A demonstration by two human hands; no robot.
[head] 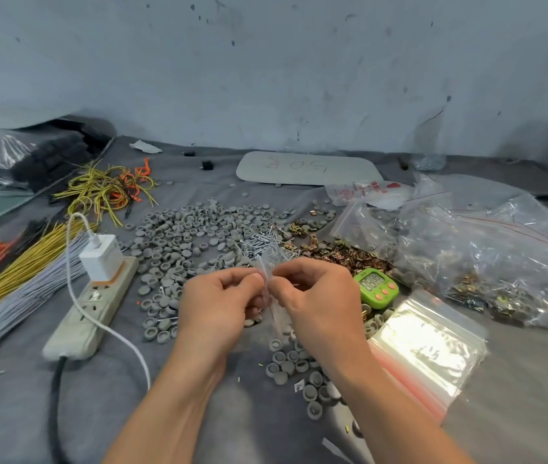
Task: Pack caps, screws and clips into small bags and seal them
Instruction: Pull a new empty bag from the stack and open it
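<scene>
Left hand [219,303] and right hand [312,296] are held close together above the grey cloth [132,413], and a small clear bag [267,266] is pinched upright at its top edge between their curled fingers and thumbs. Grey caps [192,236] are spread widely on the far left of the hands, silver screws [255,246] are piled just beyond the bag, and brass clips [342,252] are heaped farther right. A green timer [378,286] is seen just right of the right hand, with a stack of empty bags [429,346] nearer.

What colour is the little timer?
The timer is bright green, seen in the head view.
</scene>
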